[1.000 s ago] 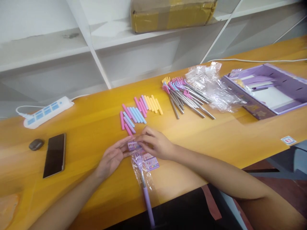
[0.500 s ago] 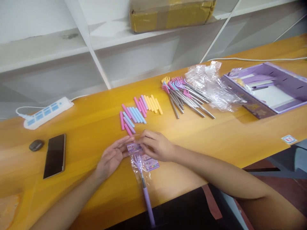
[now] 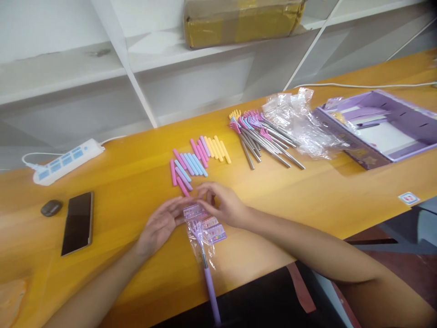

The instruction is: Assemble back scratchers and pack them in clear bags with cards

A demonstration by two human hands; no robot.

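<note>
A purple back scratcher (image 3: 210, 291) lies with its claw end inside a clear plastic bag (image 3: 209, 258), its handle sticking out toward the table's front edge. At the bag's top is a purple printed header (image 3: 194, 211). My left hand (image 3: 160, 225) grips the header's left side, fingers long and nearly straight, thumb against the edge. My right hand (image 3: 223, 204) is closed in a pinch at the header's upper edge, its fingers curled. Beneath the right hand lies a printed card (image 3: 215, 231), partly covered by hand and bag.
Pink, blue, purple and yellow sleeves (image 3: 188, 164) lie beyond my hands. Farther right are metal-rod back scratchers (image 3: 269, 136), clear bags (image 3: 307, 125) and a purple box (image 3: 367, 157). At left are a phone (image 3: 78, 223), a black case (image 3: 51, 207) and a power strip (image 3: 68, 161).
My right hand has lifted slightly, its fingers more curled, and more of the printed card shows. The header has shifted slightly right; my left hand stays at its side.
</note>
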